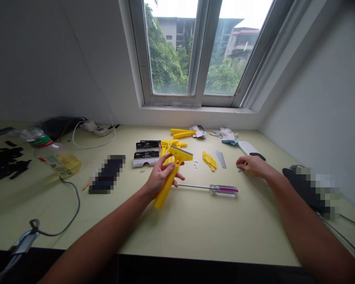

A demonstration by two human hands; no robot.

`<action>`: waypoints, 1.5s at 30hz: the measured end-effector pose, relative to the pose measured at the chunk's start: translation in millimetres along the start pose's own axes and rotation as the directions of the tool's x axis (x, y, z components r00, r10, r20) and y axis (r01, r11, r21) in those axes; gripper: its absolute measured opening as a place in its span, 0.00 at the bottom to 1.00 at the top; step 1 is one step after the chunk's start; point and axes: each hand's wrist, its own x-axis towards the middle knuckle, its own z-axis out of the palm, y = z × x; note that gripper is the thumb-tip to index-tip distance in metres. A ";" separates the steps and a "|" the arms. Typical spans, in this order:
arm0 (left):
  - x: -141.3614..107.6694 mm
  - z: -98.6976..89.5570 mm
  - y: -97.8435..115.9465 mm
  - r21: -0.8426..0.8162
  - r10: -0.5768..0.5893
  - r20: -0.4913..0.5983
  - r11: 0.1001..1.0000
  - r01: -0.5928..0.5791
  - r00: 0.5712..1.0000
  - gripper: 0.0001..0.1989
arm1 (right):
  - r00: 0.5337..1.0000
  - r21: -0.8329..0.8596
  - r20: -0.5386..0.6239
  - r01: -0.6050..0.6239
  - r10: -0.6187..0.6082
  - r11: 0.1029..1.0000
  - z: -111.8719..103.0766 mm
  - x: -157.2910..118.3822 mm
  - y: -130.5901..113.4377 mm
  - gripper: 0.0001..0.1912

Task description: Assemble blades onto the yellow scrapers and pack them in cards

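My left hand (161,175) grips a yellow plastic scraper (173,177) by its handle, with the head pointing up and away from me. Close behind it lie more yellow scraper parts (168,146) and black-and-white blade packets (146,156). My right hand (253,165) rests palm down on the desk, fingertips at small metal screws (239,168); whether it pinches one is hidden. Between my hands lie a screwdriver with a clear and purple handle (208,189), a steel blade (220,159), small washers (195,163) and a yellow piece (209,160).
The pale green desk (192,225) runs under the window (195,51). White work gloves (225,135) lie at the back. To the left are a plastic oil bottle (57,159), black strips (6,162) and cables. A blurred dark object (310,191) lies at the right.
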 end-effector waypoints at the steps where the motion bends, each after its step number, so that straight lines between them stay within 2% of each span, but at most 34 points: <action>1: -0.6 0.5 0.0 -0.009 -0.002 0.009 1.000 0.002 1.000 0.32 | 1.000 -0.005 0.001 -0.002 0.002 1.000 0.6 0.8 -0.3 0.09; 7: 2.7 1.1 -3.3 -0.057 0.015 0.063 0.998 -0.011 0.998 0.32 | 1.000 -0.026 -0.001 0.015 -0.015 1.000 -4.5 -1.2 -4.4 0.07; 10: 15.2 6.3 -5.3 -0.092 0.014 0.090 0.996 -0.005 0.996 0.31 | 0.993 -0.009 -0.104 0.055 -0.055 0.998 -9.9 -5.1 -9.5 0.08; 13: 34.6 18.0 -5.1 -0.131 0.045 0.151 0.991 -0.025 0.987 0.28 | 0.971 0.072 -0.200 0.149 -0.132 0.986 -10.4 -6.2 -18.0 0.09; 16: 53.3 33.7 -6.1 -0.176 0.070 0.223 0.984 -0.031 0.972 0.27 | 0.943 0.250 -0.249 0.285 -0.223 0.926 -6.6 -5.1 -30.7 0.10; 19: 62.2 47.5 -10.4 -0.188 0.082 0.326 0.982 -0.021 0.942 0.28 | 0.916 0.443 -0.294 0.385 -0.274 0.810 -7.7 -5.1 -50.0 0.15; 22: 59.7 53.0 -12.6 -0.187 0.089 0.382 0.982 -0.017 0.920 0.29 | 0.876 0.436 -0.353 0.464 -0.328 0.771 -21.4 -5.9 -74.0 0.18; 27: 41.7 41.7 -2.7 -0.206 0.133 0.261 0.975 -0.080 0.956 0.25 | 0.786 0.167 -0.442 0.545 -0.432 0.821 -63.6 -10.0 -114.2 0.14; 31: 27.1 27.9 2.8 -0.182 0.150 0.145 0.976 -0.123 0.978 0.23 | 0.718 0.101 -0.520 0.589 -0.462 0.802 -82.0 -23.2 -151.0 0.12; 34: 18.1 20.5 -4.2 -0.167 0.131 0.074 0.979 -0.117 0.989 0.23 | 0.680 0.089 -0.458 0.675 -0.572 0.732 -74.1 -35.2 -183.4 0.09; 38: 7.2 14.1 -19.5 -0.167 0.088 0.045 0.983 -0.079 0.995 0.23 | 0.632 0.073 -0.424 0.738 -0.649 0.671 -48.2 -39.8 -212.2 0.06; 42: 3.9 11.8 -24.4 -0.178 0.050 0.062 0.983 -0.038 0.997 0.25 | 0.576 0.055 -0.411 0.789 -0.707 0.612 -26.9 -31.6 -213.5 0.06; 45: 5.0 12.3 -21.5 -0.175 0.051 0.073 0.984 -0.037 0.996 0.27 | 0.554 0.016 -0.403 0.800 -0.728 0.600 -21.1 -27.7 -210.6 0.07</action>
